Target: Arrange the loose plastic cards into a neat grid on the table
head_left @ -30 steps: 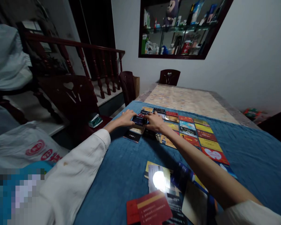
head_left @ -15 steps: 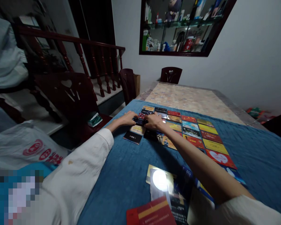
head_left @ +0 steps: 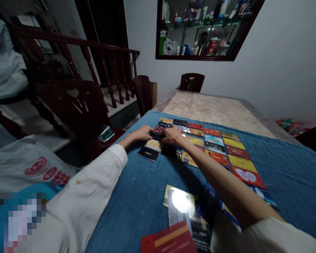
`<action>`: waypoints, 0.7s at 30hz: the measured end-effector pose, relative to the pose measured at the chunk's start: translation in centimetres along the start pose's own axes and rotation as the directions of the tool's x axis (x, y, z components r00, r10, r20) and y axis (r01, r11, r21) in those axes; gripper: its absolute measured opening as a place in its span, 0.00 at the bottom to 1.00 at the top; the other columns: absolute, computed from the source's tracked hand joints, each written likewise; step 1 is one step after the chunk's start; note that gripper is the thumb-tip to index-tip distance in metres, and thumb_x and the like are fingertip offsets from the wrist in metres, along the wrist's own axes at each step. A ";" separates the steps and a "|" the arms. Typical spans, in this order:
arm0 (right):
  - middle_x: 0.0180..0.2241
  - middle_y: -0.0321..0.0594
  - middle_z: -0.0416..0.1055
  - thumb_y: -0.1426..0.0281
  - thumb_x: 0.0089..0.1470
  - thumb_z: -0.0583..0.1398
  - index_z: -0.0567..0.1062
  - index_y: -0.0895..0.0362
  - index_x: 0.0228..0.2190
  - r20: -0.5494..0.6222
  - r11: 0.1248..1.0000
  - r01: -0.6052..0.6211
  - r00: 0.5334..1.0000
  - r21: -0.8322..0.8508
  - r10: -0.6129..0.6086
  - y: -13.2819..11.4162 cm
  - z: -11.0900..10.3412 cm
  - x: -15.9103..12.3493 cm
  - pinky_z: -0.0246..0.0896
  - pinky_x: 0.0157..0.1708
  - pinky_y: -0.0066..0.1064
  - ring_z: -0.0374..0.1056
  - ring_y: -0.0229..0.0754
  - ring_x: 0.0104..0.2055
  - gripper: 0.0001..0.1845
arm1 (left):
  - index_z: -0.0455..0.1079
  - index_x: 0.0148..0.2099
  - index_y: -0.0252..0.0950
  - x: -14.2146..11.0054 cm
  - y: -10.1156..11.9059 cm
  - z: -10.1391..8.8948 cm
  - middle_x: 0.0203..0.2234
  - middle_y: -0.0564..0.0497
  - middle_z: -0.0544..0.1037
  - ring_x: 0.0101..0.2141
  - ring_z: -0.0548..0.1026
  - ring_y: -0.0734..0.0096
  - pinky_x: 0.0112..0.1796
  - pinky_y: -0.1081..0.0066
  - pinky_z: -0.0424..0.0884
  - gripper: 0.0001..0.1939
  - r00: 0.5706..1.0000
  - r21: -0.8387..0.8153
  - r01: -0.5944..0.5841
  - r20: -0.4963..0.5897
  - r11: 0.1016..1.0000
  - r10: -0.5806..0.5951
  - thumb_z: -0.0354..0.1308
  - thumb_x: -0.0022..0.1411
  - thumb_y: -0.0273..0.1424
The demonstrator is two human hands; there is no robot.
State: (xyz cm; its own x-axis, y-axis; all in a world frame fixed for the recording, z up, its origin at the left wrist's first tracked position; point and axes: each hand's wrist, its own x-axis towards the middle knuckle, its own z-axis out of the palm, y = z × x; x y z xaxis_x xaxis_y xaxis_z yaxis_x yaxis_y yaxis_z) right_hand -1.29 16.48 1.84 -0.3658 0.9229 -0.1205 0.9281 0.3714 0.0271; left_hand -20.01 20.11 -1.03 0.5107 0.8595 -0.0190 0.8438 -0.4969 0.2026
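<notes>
Both hands are at the far left of the rows of cards laid on the blue cloth. A dark card lies between them. My left hand has its thumb and fingers curled in at the card's left edge. On the opposite edge, my right hand pinches with bent fingers, partly hiding the card. Just nearer to me are a cream-yellow card and a black card. Beyond the hands lies a dark card with a round emblem.
Several cards, including a red one with a white heart, form columns on the right. Loose cards lie close to me, with a red card in front and a bright glare spot behind. The blue cloth covers this end of the table. Chairs stand left.
The view has shifted very slightly. Both hands stay at the same dark card, with hardly any visible movement of the fingers.
</notes>
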 end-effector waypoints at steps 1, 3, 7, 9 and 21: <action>0.53 0.49 0.73 0.64 0.53 0.58 0.77 0.53 0.50 0.000 1.000 0.001 1.000 -0.002 -0.001 0.0 0.0 0.0 0.55 0.52 0.52 0.57 0.61 0.60 0.22 | 0.76 0.52 0.36 0.0 0.0 0.0 0.46 0.46 0.80 0.49 0.76 0.59 0.50 0.68 0.69 0.22 1.000 -0.005 -0.001 -0.001 1.000 0.001 0.58 0.55 0.26; 0.53 0.50 0.73 0.64 0.54 0.58 0.77 0.54 0.49 0.001 1.000 0.001 1.000 -0.006 -0.001 0.0 0.0 0.0 0.55 0.53 0.53 0.57 0.62 0.60 0.22 | 0.76 0.52 0.36 0.1 0.0 0.1 0.47 0.47 0.80 0.50 0.75 0.58 0.51 0.67 0.69 0.22 1.000 -0.011 -0.003 -0.002 1.000 0.003 0.58 0.54 0.26; 0.54 0.51 0.72 0.64 0.54 0.58 0.78 0.55 0.49 0.002 1.000 -0.007 1.000 -0.016 0.007 -0.1 0.0 0.1 0.54 0.53 0.54 0.57 0.62 0.60 0.22 | 0.76 0.52 0.37 0.1 -0.1 0.1 0.48 0.47 0.80 0.50 0.75 0.58 0.51 0.67 0.68 0.21 1.000 -0.011 -0.021 -0.010 1.000 0.021 0.58 0.55 0.27; 0.54 0.52 0.73 0.64 0.54 0.58 0.78 0.55 0.48 0.004 1.000 -0.009 1.000 -0.021 0.009 -0.1 0.1 0.2 0.54 0.53 0.54 0.57 0.62 0.60 0.21 | 0.77 0.52 0.37 0.1 -0.2 0.2 0.47 0.47 0.80 0.49 0.75 0.58 0.51 0.67 0.68 0.20 0.999 0.000 -0.041 -0.013 0.999 0.041 0.57 0.57 0.27; 0.55 0.51 0.71 0.66 0.55 0.57 0.78 0.55 0.49 -0.043 1.000 0.014 0.999 -0.024 -0.015 0.1 0.2 -0.2 0.56 0.52 0.55 0.56 0.62 0.60 0.21 | 0.76 0.52 0.37 0.3 0.0 0.6 0.45 0.47 0.79 0.47 0.75 0.62 0.52 0.69 0.68 0.20 0.998 0.106 -0.034 -0.055 0.994 0.040 0.54 0.59 0.28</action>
State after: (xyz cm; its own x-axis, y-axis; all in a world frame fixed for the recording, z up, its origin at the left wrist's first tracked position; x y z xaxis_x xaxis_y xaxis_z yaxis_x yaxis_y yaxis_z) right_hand -1.14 16.30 1.71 -0.3822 0.9207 -0.0782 0.9209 0.3865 0.0495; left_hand -19.73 20.31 -1.65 0.5340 0.8444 0.0432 0.8388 -0.5355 0.0983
